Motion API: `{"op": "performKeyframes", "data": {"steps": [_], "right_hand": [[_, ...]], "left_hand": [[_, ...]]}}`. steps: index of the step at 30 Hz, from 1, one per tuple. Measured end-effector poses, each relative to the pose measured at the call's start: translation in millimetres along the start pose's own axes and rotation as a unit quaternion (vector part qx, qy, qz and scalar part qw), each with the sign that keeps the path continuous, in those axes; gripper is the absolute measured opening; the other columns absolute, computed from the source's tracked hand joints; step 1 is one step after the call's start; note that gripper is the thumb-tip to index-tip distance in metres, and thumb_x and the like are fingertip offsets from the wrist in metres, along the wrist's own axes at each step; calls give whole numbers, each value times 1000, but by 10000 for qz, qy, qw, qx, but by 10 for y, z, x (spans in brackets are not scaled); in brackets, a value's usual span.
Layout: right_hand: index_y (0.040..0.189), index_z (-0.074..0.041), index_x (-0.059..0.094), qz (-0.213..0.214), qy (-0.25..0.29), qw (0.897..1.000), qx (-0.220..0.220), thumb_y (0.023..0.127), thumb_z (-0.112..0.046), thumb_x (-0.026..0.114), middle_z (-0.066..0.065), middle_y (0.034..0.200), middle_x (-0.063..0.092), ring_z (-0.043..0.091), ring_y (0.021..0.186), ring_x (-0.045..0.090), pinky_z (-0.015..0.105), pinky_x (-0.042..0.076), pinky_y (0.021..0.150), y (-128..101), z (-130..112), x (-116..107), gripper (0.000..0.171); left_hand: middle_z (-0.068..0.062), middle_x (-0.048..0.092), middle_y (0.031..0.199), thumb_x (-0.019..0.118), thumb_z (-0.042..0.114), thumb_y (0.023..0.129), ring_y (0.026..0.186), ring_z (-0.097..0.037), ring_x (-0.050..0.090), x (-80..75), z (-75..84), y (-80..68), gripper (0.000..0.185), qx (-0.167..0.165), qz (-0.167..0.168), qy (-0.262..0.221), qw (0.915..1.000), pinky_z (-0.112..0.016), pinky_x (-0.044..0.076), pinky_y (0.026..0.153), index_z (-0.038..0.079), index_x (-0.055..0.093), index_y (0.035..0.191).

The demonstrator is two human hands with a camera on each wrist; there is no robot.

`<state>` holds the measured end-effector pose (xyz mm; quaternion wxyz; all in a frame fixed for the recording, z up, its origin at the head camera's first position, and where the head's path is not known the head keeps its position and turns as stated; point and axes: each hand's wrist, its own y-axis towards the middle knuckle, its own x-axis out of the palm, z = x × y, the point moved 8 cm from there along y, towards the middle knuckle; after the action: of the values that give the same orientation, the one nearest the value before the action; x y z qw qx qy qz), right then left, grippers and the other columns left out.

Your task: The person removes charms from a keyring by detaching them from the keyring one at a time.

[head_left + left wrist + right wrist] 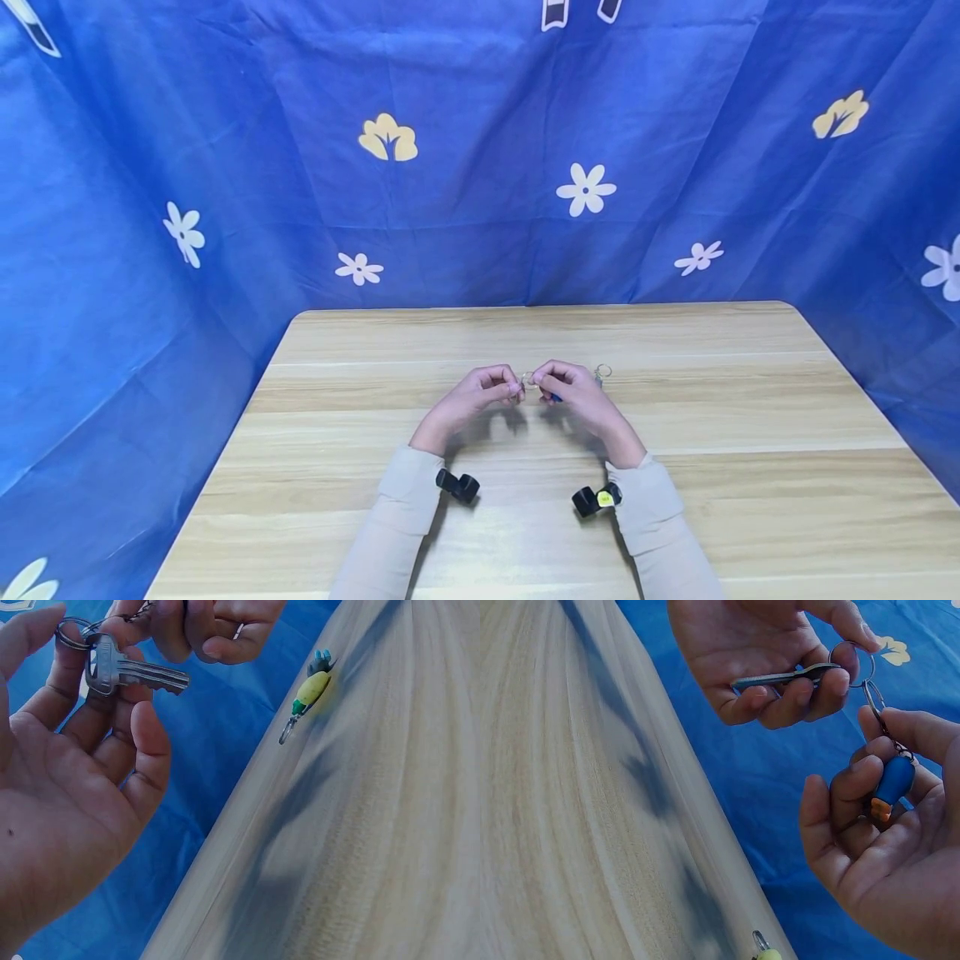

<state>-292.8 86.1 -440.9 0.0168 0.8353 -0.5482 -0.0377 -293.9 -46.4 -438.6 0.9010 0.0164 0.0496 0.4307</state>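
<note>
My left hand (483, 387) pinches a split ring (853, 664) that carries a silver key (139, 673). The key lies across the curled fingers in the right wrist view. Close beside it, my right hand (573, 392) pinches the metal ring (873, 699) of a keychain. Its blue charm (895, 780) with an orange end hangs by a short chain against the right palm. The two rings meet between the hands; whether one is threaded through the other I cannot tell. Both hands are held above the table.
Another keychain with a yellow charm (311, 690), green cap and small ring lies on the wooden table (750, 400), just right of my right hand. A blue patterned cloth (480, 208) hangs behind and beside the table.
</note>
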Motion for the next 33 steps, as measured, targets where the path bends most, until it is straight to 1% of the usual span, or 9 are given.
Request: {"op": "performKeyframes", "data": {"steps": [4, 9, 15, 18, 25, 29, 33], "right_hand": [[106, 15, 55, 28, -12, 10000, 19, 97, -9, 49, -2, 86, 56, 7, 71, 52, 30, 54, 76, 4, -3, -3, 27], [105, 15, 56, 106, -90, 9999, 26, 97, -11, 51, -3, 89, 60, 7, 71, 53, 28, 53, 73, 9, -2, -24, 27], [105, 15, 56, 196, -128, 9997, 86, 97, -10, 50, -6, 85, 59, 6, 71, 53, 24, 54, 74, 20, 13, -48, 27], [106, 16, 55, 195, -182, 9996, 106, 97, -10, 49, -7, 84, 59, 6, 71, 53, 24, 54, 74, 18, 9, -51, 27], [104, 15, 56, 6, -378, 9992, 115, 97, -11, 51, 1, 85, 58, 7, 72, 54, 28, 54, 76, 0, -10, -21, 27], [105, 17, 53, -207, -395, 9990, 43, 97, -11, 50, 3, 85, 55, 7, 73, 53, 28, 55, 78, -13, -33, 16, 30], [105, 19, 51, -380, -378, 9985, -68, 98, -11, 50, 0, 82, 53, 6, 72, 52, 24, 54, 77, -22, -66, 42, 31]], "left_hand": [[10, 68, 89, 53, 12, 94, 88, -8, 62, -13, -11, 1, 11, -44, 36, -96, 9999, -36, 48, 87, 16, 62, 88], [12, 69, 92, 53, 10, 94, 91, -7, 62, -38, -16, -1, 12, -26, 94, -131, 9999, -33, 46, 87, 16, 62, 91], [10, 68, 95, 54, 8, 93, 94, -11, 62, -61, -2, 4, 17, 62, 136, -245, 9996, -37, 47, 93, 22, 62, 89], [9, 67, 94, 54, 7, 93, 93, -10, 61, -63, 19, 3, 18, 124, 141, -261, 9995, -36, 48, 94, 23, 63, 89], [13, 67, 92, 54, 3, 91, 92, -6, 62, -95, 68, 0, 23, 356, 323, -347, 9982, -23, 50, 90, 24, 62, 86], [14, 66, 94, 55, 3, 91, 94, -5, 61, -110, 84, 3, 25, 435, 416, -301, 9977, -23, 48, 91, 26, 62, 84], [14, 65, 95, 56, 4, 91, 95, -6, 61, -123, 78, 13, 25, 422, 496, -208, 9977, -24, 47, 91, 26, 62, 83]]}}
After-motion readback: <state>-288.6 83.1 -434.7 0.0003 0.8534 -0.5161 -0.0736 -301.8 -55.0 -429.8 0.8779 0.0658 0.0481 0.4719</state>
